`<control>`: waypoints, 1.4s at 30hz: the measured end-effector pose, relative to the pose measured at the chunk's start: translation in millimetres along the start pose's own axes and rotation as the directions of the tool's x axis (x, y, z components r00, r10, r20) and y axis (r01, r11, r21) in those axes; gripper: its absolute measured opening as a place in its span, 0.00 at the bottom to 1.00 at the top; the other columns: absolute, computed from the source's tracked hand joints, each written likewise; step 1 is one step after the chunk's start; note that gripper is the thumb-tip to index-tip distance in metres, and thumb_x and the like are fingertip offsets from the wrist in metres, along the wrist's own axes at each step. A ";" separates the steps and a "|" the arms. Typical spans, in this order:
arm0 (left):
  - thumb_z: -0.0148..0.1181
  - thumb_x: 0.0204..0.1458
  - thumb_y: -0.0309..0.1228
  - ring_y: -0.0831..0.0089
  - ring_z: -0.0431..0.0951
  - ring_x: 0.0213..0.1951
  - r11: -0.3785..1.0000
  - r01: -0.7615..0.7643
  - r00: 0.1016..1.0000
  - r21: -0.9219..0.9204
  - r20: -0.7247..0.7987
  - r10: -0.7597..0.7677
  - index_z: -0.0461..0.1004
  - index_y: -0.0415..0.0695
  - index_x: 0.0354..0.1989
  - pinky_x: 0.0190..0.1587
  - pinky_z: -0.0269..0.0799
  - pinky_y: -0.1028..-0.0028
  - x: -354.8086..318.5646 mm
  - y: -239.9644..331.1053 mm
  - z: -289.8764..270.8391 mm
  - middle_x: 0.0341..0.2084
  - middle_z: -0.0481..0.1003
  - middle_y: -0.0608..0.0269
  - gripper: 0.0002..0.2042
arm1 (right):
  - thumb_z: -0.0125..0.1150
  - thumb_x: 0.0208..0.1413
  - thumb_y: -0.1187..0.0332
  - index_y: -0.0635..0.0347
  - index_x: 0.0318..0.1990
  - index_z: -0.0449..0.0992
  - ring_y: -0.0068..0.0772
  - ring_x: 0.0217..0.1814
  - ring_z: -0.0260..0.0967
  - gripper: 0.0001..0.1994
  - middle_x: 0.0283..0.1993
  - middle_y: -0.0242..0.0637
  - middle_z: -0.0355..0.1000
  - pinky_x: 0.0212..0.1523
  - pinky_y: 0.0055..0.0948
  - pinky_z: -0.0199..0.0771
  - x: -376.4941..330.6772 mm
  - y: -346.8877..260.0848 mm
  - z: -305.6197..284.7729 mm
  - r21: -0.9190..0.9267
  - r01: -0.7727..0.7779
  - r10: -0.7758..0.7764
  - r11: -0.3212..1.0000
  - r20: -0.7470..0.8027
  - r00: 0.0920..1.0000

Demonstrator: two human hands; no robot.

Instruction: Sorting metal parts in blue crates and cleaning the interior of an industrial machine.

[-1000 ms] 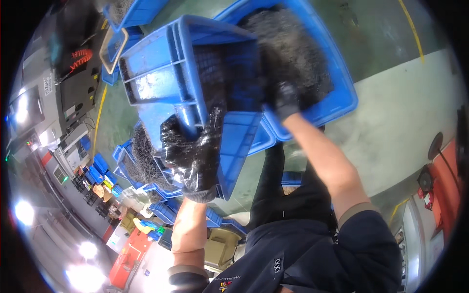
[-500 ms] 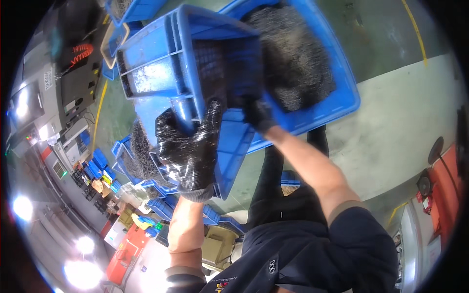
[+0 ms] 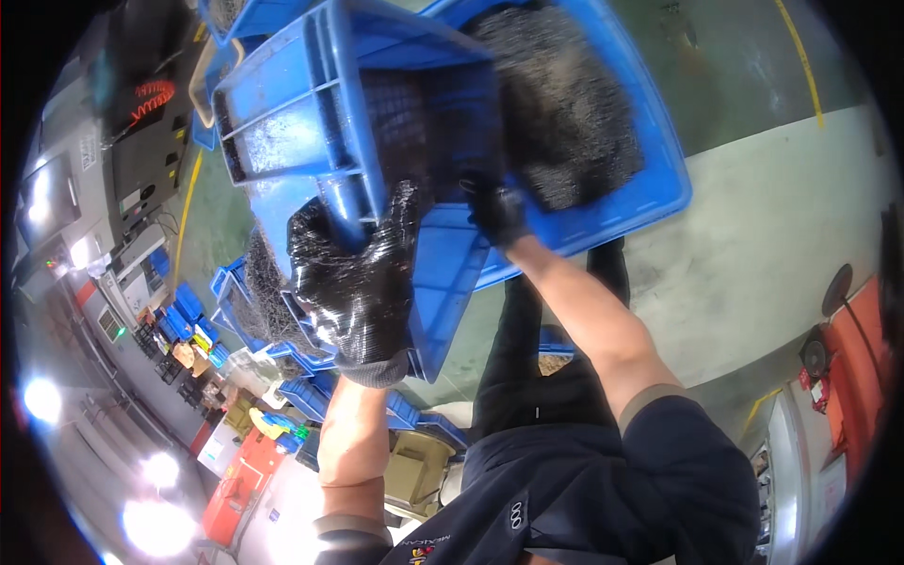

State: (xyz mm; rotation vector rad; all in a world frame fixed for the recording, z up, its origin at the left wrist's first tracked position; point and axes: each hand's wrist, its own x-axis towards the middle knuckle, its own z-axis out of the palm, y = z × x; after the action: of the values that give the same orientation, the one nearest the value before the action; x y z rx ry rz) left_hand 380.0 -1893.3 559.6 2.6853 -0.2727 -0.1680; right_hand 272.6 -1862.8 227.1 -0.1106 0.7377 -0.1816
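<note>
left hand [image 3: 363, 282], black glove, fingers clamped over rim of tilted blue crate [image 3: 311, 122]. right hand [image 3: 494, 212] grips same crate's far edge, fingers curled shut. just beyond the fingers, second blue crate [image 3: 650, 179] heaped with dark metal parts [image 3: 565, 104].

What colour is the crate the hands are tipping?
Blue crate, gripped by the black-gloved left hand; clearest in the head view.
</note>
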 end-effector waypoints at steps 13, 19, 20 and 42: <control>0.63 0.50 0.30 0.63 0.72 0.31 0.977 0.031 0.998 -0.210 0.062 -0.019 0.75 0.40 0.36 0.38 0.69 0.67 -4.4 -19.0 1.4 0.31 0.73 0.54 0.09 | 0.48 0.57 0.60 0.61 0.55 0.68 0.32 0.47 0.70 0.21 0.51 0.43 0.71 0.48 0.33 0.72 -49.0 3.0 -43.8 -0.861 0.272 -0.234 0.430 0.185 0.955; 0.61 0.51 0.30 0.59 0.72 0.37 0.973 -0.212 0.972 0.087 0.120 0.201 0.76 0.52 0.47 0.43 0.68 0.65 0.7 -53.1 -24.2 0.36 0.71 0.56 0.14 | 0.52 0.54 0.66 0.54 0.49 0.76 0.40 0.53 0.70 0.16 0.48 0.43 0.73 0.58 0.36 0.66 -120.0 -64.1 -66.0 -0.982 0.073 -0.380 -0.175 0.136 0.915; 0.62 0.50 0.31 0.60 0.72 0.36 0.982 -0.173 0.981 0.078 0.096 0.166 0.76 0.47 0.45 0.43 0.67 0.65 3.8 -49.8 -21.2 0.35 0.71 0.55 0.13 | 0.51 0.55 0.65 0.54 0.47 0.77 0.41 0.53 0.70 0.14 0.47 0.43 0.74 0.59 0.36 0.65 -124.5 -71.5 -62.3 -0.992 0.122 -0.477 0.025 0.095 0.874; 0.38 0.62 0.47 0.56 0.65 0.51 0.739 -0.665 0.741 0.107 0.220 0.635 0.71 0.44 0.55 0.53 0.62 0.57 11.2 -74.5 -24.5 0.50 0.65 0.46 0.24 | 0.41 0.62 0.58 0.53 0.53 0.71 0.51 0.49 0.70 0.18 0.48 0.48 0.73 0.51 0.41 0.68 -50.3 -160.1 -285.9 -0.967 -0.151 -0.537 0.204 -0.240 0.809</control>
State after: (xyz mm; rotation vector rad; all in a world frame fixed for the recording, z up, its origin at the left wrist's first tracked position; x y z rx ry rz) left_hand 407.1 -1819.7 548.5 2.5606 -1.3221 -0.1554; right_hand 22.5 -2019.6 76.2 -1.5164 1.3555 0.0452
